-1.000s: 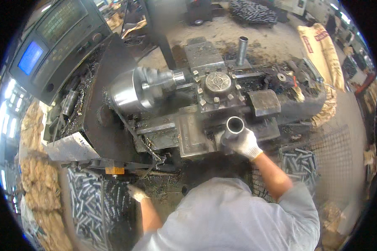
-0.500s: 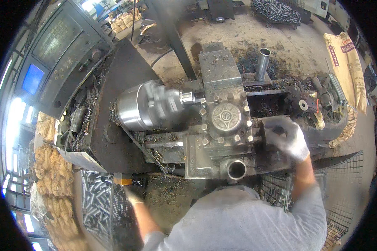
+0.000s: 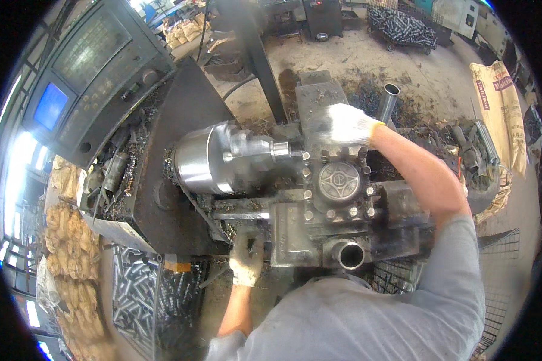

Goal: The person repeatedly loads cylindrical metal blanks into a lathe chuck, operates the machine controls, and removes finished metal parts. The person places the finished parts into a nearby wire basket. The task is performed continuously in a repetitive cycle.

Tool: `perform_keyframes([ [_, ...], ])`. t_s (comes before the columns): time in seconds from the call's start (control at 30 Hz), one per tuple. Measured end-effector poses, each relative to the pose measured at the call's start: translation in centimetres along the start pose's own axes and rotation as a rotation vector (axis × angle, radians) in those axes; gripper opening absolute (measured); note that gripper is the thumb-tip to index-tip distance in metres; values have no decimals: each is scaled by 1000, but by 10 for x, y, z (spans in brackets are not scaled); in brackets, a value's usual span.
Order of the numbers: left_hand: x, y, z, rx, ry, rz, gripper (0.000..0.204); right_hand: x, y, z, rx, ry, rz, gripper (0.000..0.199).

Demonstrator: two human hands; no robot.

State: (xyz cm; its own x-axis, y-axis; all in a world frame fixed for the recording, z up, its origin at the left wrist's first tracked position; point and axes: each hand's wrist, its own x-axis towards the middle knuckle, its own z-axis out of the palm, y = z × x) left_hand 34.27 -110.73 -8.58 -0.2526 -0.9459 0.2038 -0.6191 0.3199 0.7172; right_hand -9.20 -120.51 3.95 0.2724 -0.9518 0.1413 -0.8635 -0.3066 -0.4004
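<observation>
My right hand (image 3: 347, 125), in a white glove, is over the far side of the lathe's tool post (image 3: 338, 182), next to a dark block (image 3: 323, 93). Its fingers are blurred and partly hidden. Low at the lathe's front edge is my left hand (image 3: 246, 259), gloved, with darkened fingers pointing up beside the carriage (image 3: 288, 234); whether they hold anything is unclear. Left of the tool post, the chuck (image 3: 199, 159) has blurred jaws and carries a short shiny metal tube (image 3: 280, 148). An open tube end (image 3: 350, 256) faces me at the carriage's front.
A control panel with a blue screen (image 3: 50, 106) stands at left. Below it sits a bin of metal tubes (image 3: 135, 289), beside stacked brown sacks (image 3: 72, 240). An upright tube (image 3: 389, 102) stands behind the lathe bed; a paper sack (image 3: 503, 114) is at right.
My right hand has gone from the carriage's right side leftward and away, over the tool post. My left hand has moved right and up from beside the tube bin to the lathe's front edge.
</observation>
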Motion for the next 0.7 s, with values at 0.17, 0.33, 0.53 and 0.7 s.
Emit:
perform_keyframes([
  [0.17,-36,-36,14,35,-88,-79,25,104,4,85,-19,-430,286,40],
  [0.33,-78,-64,3,112,-62,-179,24,99,51,73,-267,-627,145,24],
  [0.53,-69,-79,-10,113,-32,-153,18,104,56,80,45,-623,164,41],
  [0.7,-25,-65,-32,112,66,76,22,79,33,38,-271,-684,374,40],
])
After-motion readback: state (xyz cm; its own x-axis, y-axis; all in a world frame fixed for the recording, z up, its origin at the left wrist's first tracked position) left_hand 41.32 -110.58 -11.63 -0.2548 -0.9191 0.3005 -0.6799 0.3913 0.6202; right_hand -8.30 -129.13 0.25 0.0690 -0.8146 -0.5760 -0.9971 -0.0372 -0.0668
